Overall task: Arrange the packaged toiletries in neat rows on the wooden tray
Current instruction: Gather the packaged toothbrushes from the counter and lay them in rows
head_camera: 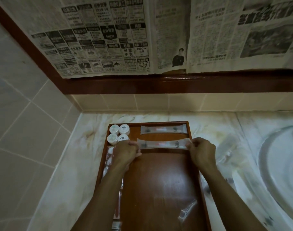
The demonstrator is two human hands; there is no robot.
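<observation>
From the head camera, a wooden tray (159,180) lies on a marble surface (67,164), with a white sink (276,164) to its right. The left hand (125,153) and the right hand (202,151) hold a long clear packet (164,144) by its two ends, across the far part of the tray. The grip of the left hand is closed on the left end, with the fingers curled around it; the right hand pinches the right end between thumb and fingers. A second long packet (163,129) lies parallel just behind it, near the far rim. In the far left corner four round white containers (119,133) stand close together in two pairs. Along the left rim some clear packets (109,157) lie in a line, partly hidden under the left forearm. Near the right front of the tray lies one more clear packet (187,212), tilted; it is blurred, maybe a comb or razor inside. On the wall behind, newspaper sheets (109,39) cover the space inside a dark wooden frame (159,84)
</observation>
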